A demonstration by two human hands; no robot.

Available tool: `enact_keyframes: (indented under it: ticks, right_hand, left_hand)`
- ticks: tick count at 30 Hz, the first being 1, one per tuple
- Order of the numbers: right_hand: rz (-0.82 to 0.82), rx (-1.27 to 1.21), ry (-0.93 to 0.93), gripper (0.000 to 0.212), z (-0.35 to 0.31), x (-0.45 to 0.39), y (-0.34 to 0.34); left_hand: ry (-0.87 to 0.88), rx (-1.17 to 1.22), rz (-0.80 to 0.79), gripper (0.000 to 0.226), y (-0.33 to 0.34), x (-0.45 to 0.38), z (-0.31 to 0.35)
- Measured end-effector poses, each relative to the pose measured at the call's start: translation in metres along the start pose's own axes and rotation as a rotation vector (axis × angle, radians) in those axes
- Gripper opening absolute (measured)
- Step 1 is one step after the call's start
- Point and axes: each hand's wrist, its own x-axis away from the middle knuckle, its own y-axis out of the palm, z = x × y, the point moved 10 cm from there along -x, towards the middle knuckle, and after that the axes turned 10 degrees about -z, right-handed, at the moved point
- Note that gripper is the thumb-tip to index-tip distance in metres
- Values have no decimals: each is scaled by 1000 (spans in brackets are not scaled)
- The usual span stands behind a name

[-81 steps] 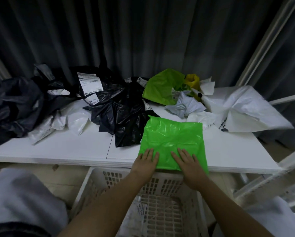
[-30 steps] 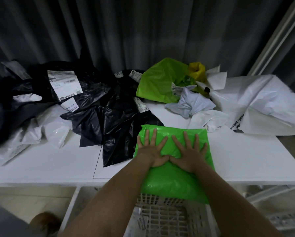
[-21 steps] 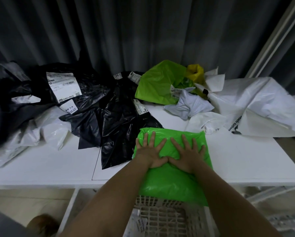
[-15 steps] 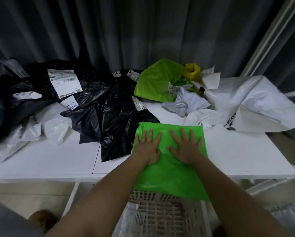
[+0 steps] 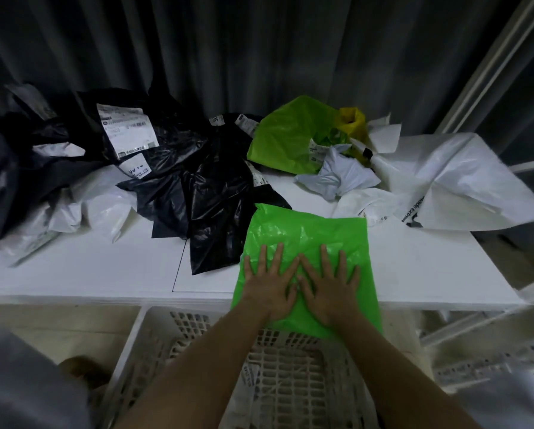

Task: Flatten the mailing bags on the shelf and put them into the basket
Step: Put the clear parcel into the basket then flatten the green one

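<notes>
A bright green mailing bag (image 5: 306,233) lies flat at the front edge of the white shelf (image 5: 89,274), its near end hanging over the edge above the white slatted basket (image 5: 142,329). My left hand (image 5: 270,286) and my right hand (image 5: 330,287) press side by side on the bag's near half, palms down, fingers spread and straight. More crumpled bags lie behind: black ones (image 5: 204,193), a lime-green one (image 5: 287,137), a yellow one (image 5: 350,122) and white ones (image 5: 457,181).
A dark curtain hangs behind the shelf. White frame bars (image 5: 488,60) rise at the right. Grey and white bags (image 5: 74,209) pile at the shelf's left end. The basket stands on the floor below the shelf's front edge, with some white bags inside.
My hands have slid back along the green bag toward the shelf's front edge, smoothing it; the bag lies flatter and hangs over the edge above the basket.
</notes>
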Motion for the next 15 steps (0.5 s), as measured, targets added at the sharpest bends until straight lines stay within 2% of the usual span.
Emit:
enact_keyframes:
  ticks: [6,10,15]
  right_hand:
    - [64,5,11,88,0,1,1]
    - [129,-1,29,65,0,0,-1]
    - [129,-18,34,63,0,1,1]
  left_hand:
    - [-8,17,15,79,11,-7,-3]
    - [-12,6,28,80,12,-8,-2]
    - [-22,-9,34,79,14,-9,-3]
